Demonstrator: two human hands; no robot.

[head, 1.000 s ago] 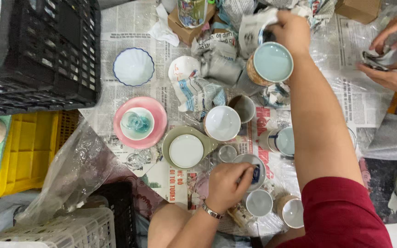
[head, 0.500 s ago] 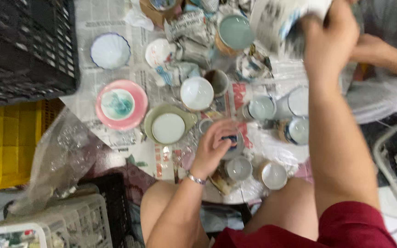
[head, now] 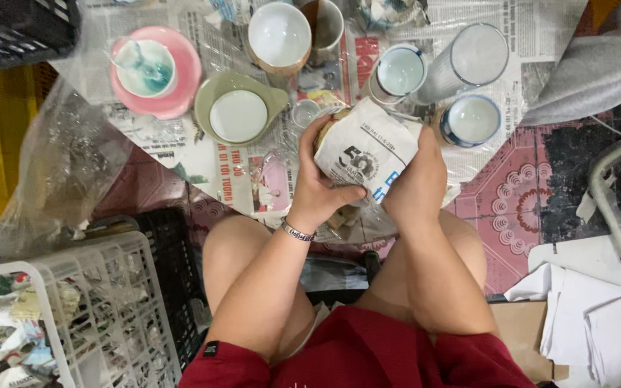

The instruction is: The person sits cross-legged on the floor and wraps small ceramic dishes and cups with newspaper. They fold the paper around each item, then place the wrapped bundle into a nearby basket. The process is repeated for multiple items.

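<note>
Both forearms reach forward over the knees. The left hand (head: 318, 188) and right hand (head: 418, 183) clasp a newspaper-wrapped bundle (head: 366, 154) from either side, fingers curled around it.

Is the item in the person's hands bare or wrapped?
Wrapped: newspaper covers the bundle on every visible side, with the left hand and right hand clasping it. What is inside cannot be told.

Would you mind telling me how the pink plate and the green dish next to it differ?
The pink plate is a plain round shape, while the green dish has a lip jutting out at one side. The pink plate carries a small bowl streaked with teal inside, whereas the green dish holds a plain white disc-like centre. The plate lies partly under a clear plastic bag; the dish lies clear of it. Both rest flat on the newspaper.
</note>
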